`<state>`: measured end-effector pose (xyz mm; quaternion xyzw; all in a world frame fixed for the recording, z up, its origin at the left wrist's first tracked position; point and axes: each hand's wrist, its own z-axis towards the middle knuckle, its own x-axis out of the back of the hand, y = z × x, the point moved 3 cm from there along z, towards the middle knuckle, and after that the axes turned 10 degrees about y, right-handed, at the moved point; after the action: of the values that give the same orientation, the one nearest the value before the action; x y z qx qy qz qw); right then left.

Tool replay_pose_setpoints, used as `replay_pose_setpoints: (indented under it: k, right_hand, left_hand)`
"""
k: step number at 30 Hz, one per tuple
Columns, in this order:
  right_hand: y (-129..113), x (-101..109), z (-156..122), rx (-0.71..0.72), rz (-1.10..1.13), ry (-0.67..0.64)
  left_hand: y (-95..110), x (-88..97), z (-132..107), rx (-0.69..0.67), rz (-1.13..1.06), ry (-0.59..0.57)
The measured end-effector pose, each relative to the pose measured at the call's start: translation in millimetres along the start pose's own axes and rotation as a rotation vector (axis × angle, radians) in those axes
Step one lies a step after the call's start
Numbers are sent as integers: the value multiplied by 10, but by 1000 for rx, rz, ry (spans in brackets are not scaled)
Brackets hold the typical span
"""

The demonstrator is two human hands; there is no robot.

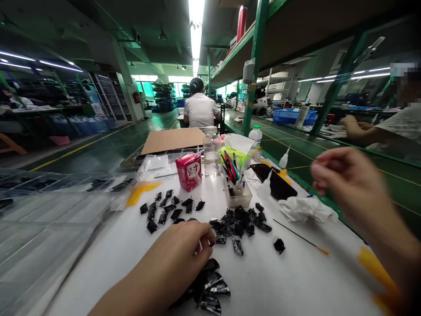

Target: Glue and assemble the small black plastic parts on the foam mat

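My left hand (189, 245) is low over the white tabletop, thumb and fingertips pinched together at the edge of a small black piece; whatever they grip is mostly hidden. Just below it lies a cluster of black clips (213, 285) with shiny metal parts, partly covered by my wrist. Beyond my fingers is a heap of small black pieces (241, 219), and more black pieces (163, 217) are scattered to the left. My right hand (348, 180) is raised above the table's right side, somewhat blurred, its fingers curled in toward the thumb. I cannot make out anything between them.
Clear compartment trays (66, 219) line the left. At the back stand a red box (189, 171), a water bottle (212, 153) and a tool holder (239, 199). Crumpled white cloth (307, 208) and a thin black stick (296, 235) lie right. Co-workers sit ahead and at right.
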<state>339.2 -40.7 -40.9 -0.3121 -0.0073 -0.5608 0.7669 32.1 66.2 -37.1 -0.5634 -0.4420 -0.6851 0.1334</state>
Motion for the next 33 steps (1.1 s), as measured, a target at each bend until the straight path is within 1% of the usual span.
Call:
replay_pose_setpoints:
  k: [2,5,6,8,10,11,12,14,16,19,20,21,23,26,28,31,33]
  right_hand:
    - [229,-299,76,-123,24,-95]
    - [468,-689,10,-237,49,-301]
    - [500,-775,-25,-259,61,-358]
    - [494,-862,-58,-299,99,-429]
    - [402,-849,-14,-343,155,-430]
    - [327,-816,33,-367,188,-401]
    - [234,-775,88,-392,227,-360]
    - [-3,-694,183,-441,325,-258]
    - [-287,-662,199,-485,466,-211]
    - [-682,-718,20,-556,694,-278]
    - [-773,-762,-91,-672,852,-343]
    - [-844,-797,-204,-758,970,-404]
    - [-921,-836,-414,-889,1049,-520]
    - [-956,-821,-610,-1013,1034,-678]
    - [-963,-792,-662,-1052,949,-754]
    - [-955,-776,-664,-1042,805,-761]
    - [-939,-802,-648,-1040,754,-753]
  left_hand:
    - [-12,17,4,19,-79,48]
    - [32,-2,-2,25,-222,79]
    - [59,-21,-7,32,-284,67]
    - [119,-74,-22,80,-459,4]
    - [174,-124,-37,152,-649,-77]
    - [197,-140,-42,172,-715,-102]
    - [214,-145,-43,176,-750,-103]
    - [230,-138,-37,146,-746,-63]
    - [227,-128,-30,123,-728,-7]
    - [209,-139,-28,134,-743,63]
    - [204,-142,-30,132,-747,104]
    - [203,-146,-33,117,-746,145]
    - [209,-159,-40,69,-740,219]
    - [221,-197,-42,28,-725,279]
    - [227,-229,-35,32,-747,286]
    - [233,-278,-16,63,-843,255]
    - [222,-309,-4,99,-933,223]
